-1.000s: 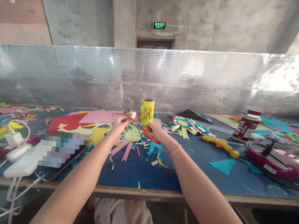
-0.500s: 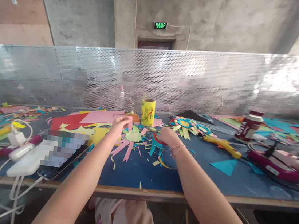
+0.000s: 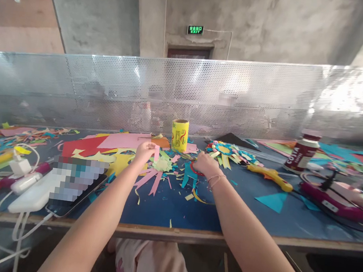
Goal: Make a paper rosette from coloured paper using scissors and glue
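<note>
Craft workshop in an industrial shell. Long blue workbench (image 3: 251,212) runs along a perforated metal screen (image 3: 107,90). In front of the screen: coloured paper offcuts (image 3: 113,142), a yellow glue gun (image 3: 271,176). Behind and above the screen: bare concrete wall (image 3: 266,22), green exit sign (image 3: 195,30).

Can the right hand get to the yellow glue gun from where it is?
Probably yes. The glue gun lies on the table just right of the right hand, with only small paper scraps between. But that hand looks closed on red scissors, so its fingers are not free.
</note>
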Tool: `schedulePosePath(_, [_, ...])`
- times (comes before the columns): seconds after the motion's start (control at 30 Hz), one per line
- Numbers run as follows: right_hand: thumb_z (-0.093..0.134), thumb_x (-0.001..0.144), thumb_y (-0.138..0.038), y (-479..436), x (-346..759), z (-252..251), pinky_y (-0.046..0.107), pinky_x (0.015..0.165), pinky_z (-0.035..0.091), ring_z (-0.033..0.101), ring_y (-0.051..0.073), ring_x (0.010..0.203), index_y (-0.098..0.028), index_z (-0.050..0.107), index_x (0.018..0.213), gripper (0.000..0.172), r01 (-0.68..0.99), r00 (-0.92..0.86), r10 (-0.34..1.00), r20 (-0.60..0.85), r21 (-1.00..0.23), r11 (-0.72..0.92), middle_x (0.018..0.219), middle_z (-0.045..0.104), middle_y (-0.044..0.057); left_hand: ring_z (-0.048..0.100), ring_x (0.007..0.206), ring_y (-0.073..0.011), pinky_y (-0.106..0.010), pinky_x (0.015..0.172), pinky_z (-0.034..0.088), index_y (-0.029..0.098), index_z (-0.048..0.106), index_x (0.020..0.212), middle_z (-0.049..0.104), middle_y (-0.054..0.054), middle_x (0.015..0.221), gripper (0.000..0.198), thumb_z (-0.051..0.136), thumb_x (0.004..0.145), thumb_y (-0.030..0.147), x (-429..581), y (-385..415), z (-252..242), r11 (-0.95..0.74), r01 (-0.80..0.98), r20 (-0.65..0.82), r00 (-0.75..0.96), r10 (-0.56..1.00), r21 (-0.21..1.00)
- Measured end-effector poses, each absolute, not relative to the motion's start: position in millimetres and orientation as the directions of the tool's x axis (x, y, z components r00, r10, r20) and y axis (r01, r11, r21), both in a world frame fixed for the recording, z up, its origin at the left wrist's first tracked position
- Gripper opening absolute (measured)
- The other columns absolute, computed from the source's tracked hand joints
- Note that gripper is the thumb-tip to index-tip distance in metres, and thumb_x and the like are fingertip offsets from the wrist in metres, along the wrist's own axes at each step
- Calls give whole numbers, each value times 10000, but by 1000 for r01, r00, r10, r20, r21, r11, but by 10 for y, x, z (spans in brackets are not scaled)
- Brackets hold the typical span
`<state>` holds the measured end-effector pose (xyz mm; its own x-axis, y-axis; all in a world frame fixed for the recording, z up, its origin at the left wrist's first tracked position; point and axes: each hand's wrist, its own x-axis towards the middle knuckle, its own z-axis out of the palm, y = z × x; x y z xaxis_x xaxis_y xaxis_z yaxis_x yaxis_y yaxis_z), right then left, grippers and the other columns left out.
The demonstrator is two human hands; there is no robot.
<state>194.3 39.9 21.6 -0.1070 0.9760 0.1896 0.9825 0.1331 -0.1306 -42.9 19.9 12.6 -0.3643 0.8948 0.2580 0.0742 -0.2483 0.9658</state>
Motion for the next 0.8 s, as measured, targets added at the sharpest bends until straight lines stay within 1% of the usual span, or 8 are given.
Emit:
schedulePosePath(0.07, [510, 754, -159, 372, 1902, 212, 439, 864, 452, 514, 361, 1142, -49, 560, 1186, 448, 973, -161, 939, 305, -108, 202, 1202, 545, 251, 573, 587, -126, -257, 592, 455, 167, 561, 682, 595, -4, 653, 200, 666, 539, 75, -479, 233, 73, -224, 190, 283, -399, 872, 956])
schedulePosePath(0.13, [476, 762, -110, 378, 1829, 175, 422, 918, 430, 494, 320, 1167, -108, 625, 1106, 375, 901, -381, 857, 347, -70, 429, 1229, 548, 193, 544, 553, -120, -247, 571, 430, 178, 531, 627, 566, 12, 614, 182, 664, 548, 83, -550, 270, 19, -194, 302, 317, -436, 842, 933])
schedulePosePath(0.2, [450, 765, -66, 418, 1743, 101, 386, 986, 391, 479, 264, 1196, -159, 683, 996, 341, 749, -619, 726, 301, -52, 660, 1262, 557, 128, 525, 534, -117, -241, 571, 409, 183, 516, 573, 549, 19, 579, 177, 663, 549, 87, -633, 305, -31, -174, 371, 343, -459, 820, 912])
schedulePosePath(0.3, [447, 737, -13, 497, 1640, -35, 373, 1056, 334, 463, 223, 1239, -163, 690, 1021, 403, 619, -755, 609, 245, -43, 784, 1296, 557, 107, 538, 540, -137, -250, 591, 404, 192, 541, 549, 558, 11, 541, 160, 658, 544, 84, -741, 333, -83, -149, 382, 327, -459, 826, 912])
schedulePosePath(0.47, [422, 751, 8, 543, 1609, -70, 357, 1063, 352, 508, 206, 1216, -122, 647, 1134, 463, 625, -710, 636, 302, -144, 767, 1254, 594, 126, 587, 643, -190, -276, 668, 417, 204, 554, 496, 563, -4, 516, 195, 648, 498, 33, -793, 318, -71, -118, 415, 321, -462, 827, 902])
schedulePosePath(0.6, [401, 844, -81, 496, 1603, 98, 358, 1027, 401, 558, 204, 1164, -143, 658, 1123, 385, 591, -507, 743, 436, -452, 668, 1218, 623, 105, 619, 789, -233, -298, 740, 428, 209, 560, 515, 590, -27, 565, 208, 675, 501, 36, -642, 274, 23, -171, 440, 382, -454, 805, 882])
schedulePosePath(0.7, [436, 869, -172, 431, 1562, 197, 361, 1010, 417, 574, 197, 1143, -154, 666, 1103, 328, 424, -411, 773, 483, -650, 631, 1208, 631, 86, 627, 684, -199, -310, 701, 456, 181, 628, 688, 636, -44, 649, 142, 695, 588, 105, -409, 213, 85, -195, 271, 274, -294, 915, 943])
schedulePosePath(0.8, [487, 852, -211, 354, 1513, 229, 364, 1022, 403, 570, 196, 1147, -171, 679, 1079, 300, 245, -443, 739, 507, -725, 644, 1201, 638, 70, 638, 671, -167, -307, 702, 479, 157, 636, 893, 667, -56, 732, 248, 701, 654, 168, -193, 140, 107, -202, 60, 207, -89, 974, 977])
